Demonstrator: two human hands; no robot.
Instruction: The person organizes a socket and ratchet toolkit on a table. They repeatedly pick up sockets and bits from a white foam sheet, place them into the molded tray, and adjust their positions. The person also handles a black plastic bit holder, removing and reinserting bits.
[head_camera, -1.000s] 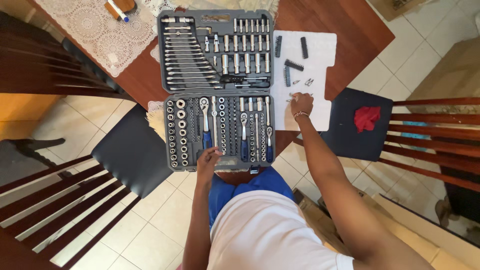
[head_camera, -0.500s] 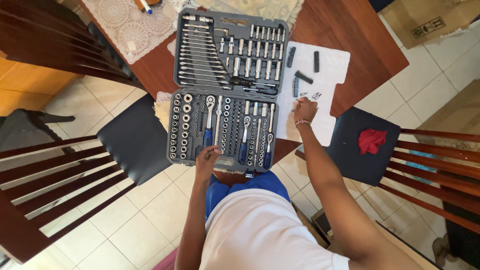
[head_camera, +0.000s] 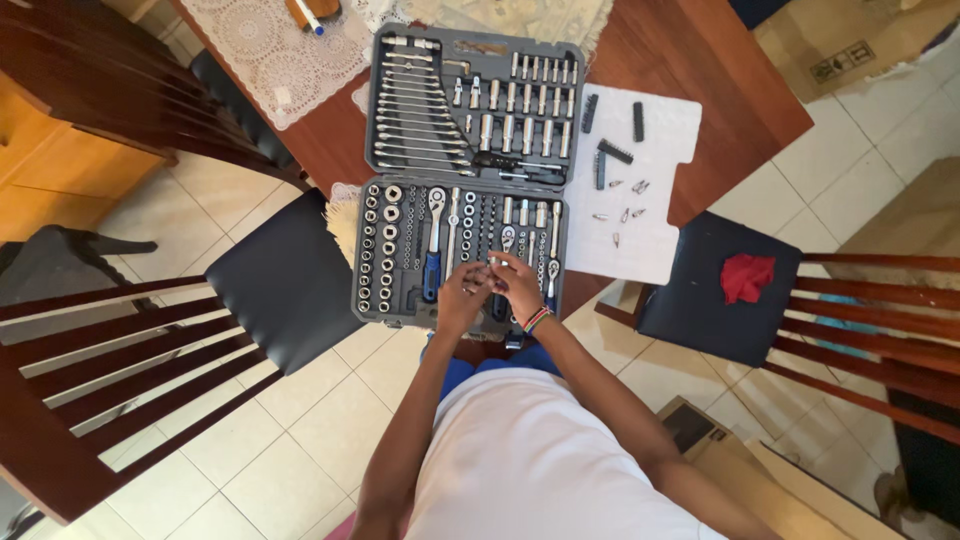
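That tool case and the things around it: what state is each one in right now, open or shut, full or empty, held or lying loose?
Tool case: open flat on the table, both halves filled with tools.
Left hand: over the lower half, fingertips at the small sockets.
Right hand: beside the left, fingers pinched together; whether it holds a bit cannot be told.
White foam sheet: lying flat beside the case.
Loose bits: scattered on the sheet.
Red cloth: crumpled on the chair seat.

An open grey plastic tool case (head_camera: 372, 250) filled with chrome sockets, wrenches and blue-handled ratchets lies on a reddish-brown wooden table (head_camera: 700, 60). The left hand (head_camera: 462, 297) and right hand (head_camera: 517, 284) meet over the case's near half, fingertips together among the small sockets. Beside the case, a white foam sheet (head_camera: 650, 250) carries loose screwdriver bits (head_camera: 625, 213).
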